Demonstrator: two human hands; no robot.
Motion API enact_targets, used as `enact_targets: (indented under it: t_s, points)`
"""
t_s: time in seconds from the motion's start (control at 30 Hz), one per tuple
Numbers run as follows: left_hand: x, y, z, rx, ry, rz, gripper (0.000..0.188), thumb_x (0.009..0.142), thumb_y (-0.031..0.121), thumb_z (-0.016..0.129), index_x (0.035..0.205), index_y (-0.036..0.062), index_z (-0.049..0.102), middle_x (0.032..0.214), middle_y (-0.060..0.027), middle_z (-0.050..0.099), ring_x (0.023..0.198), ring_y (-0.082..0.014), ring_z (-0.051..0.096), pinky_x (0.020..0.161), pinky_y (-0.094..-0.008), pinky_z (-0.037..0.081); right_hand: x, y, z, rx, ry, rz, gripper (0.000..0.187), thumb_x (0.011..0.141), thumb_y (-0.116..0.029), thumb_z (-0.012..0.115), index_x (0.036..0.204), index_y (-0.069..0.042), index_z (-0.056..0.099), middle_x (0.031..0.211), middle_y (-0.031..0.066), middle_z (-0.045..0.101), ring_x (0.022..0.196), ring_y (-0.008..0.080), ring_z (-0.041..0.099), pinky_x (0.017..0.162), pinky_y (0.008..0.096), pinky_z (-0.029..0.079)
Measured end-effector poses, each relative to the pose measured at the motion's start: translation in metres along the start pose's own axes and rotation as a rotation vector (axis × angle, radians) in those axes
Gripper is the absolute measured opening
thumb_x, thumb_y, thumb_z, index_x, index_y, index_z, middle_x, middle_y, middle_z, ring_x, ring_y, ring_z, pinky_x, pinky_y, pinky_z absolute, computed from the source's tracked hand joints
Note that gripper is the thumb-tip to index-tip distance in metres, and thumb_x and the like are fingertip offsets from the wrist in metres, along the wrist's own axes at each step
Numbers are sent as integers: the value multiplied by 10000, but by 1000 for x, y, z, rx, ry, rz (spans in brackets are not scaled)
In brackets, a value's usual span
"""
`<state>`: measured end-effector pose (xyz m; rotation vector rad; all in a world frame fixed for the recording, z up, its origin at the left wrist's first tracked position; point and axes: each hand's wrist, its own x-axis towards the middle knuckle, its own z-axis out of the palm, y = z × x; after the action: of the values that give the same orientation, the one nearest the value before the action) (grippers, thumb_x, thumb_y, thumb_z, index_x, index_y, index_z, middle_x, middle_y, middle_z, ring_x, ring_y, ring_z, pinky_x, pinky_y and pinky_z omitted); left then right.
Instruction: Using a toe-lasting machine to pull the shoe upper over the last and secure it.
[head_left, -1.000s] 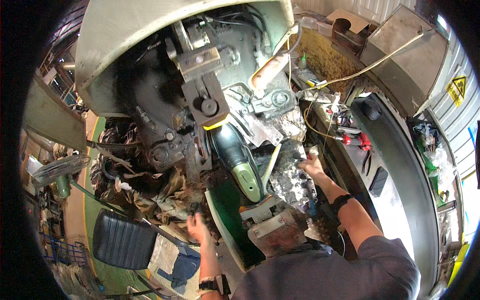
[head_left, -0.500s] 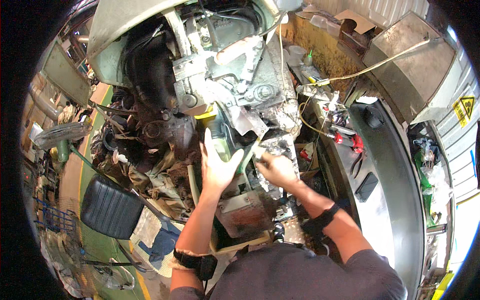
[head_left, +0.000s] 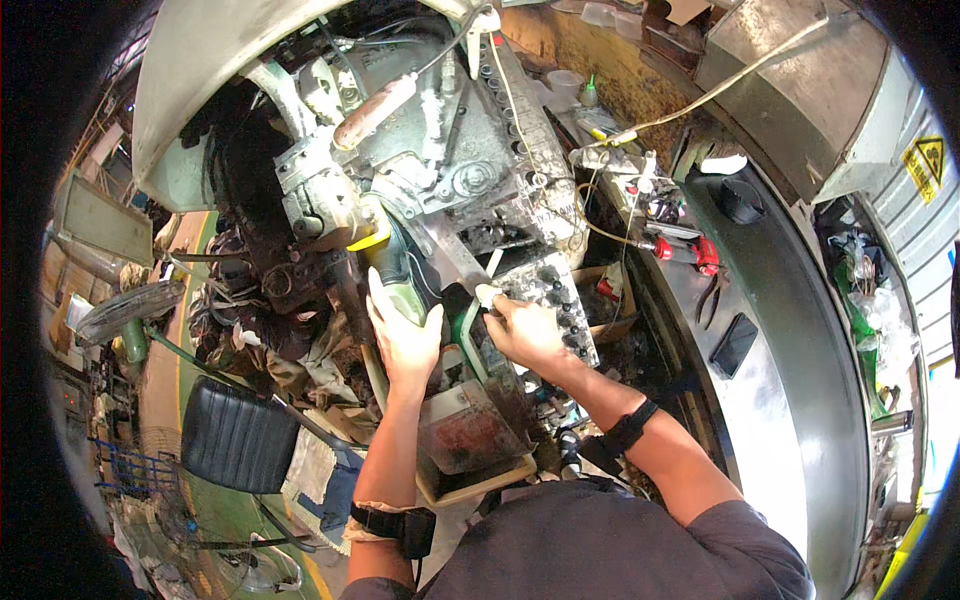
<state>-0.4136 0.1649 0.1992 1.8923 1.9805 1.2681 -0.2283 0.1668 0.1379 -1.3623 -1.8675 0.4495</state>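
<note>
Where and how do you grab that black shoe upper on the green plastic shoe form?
Probably by the green plastic shoe form's near end, coming from the near side, thumb and fingers on opposite sides. That end faces the picture's lower edge, while the black shoe upper runs up to the bright yellow strip. The bare left hand spreads around the near end.

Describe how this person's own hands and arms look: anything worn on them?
The left hand and right hand are bare, no gloves. A black strap with a boxy black unit circles the left forearm, a pale layer showing at its edge. The right forearm wears a black band. The short sleeves are dark grey.
</note>
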Motion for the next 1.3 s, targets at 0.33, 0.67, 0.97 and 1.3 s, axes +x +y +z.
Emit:
enact_targets:
  t_s: [0.33,0.67,0.97,1.3]
  points:
    - [0,-12,-7,-2,-119,-84,1274,651,151,874,1569,32,-1,1398,-325,467,1277,-443,496,1103,-457,389,-1,-3,-1,-16,33,-11,248,904,-236,619,1086,-76,674,827,160,715,708,361,696,646,455,557]
    - [-12,-43,-43,-772,-309,-438,688,958,44,642,1535,-30,275,1372,-204,562,1225,-221,574,1010,-325,474,2,-7,-7,-18,-34,56,246,913,-215,603,1103,-76,673,832,170,711,716,381,689,666,486,552]
    - [-32,-60,-37,-677,-258,-380,578,959,106,688,1457,-64,447,1318,-148,612,1167,-172,601,1028,-289,451,1,-2,-1,-10,39,8,200,911,-206,614,1023,-49,666,812,183,702,713,386,685,657,482,549]
    - [-39,-76,-36,-702,-212,-313,539,931,103,712,1411,-45,516,1371,-190,591,1284,-221,554,1074,-311,421,1,-7,-5,-10,35,63,178,918,-212,611,994,-60,664,783,204,691,704,391,685,645,483,548]
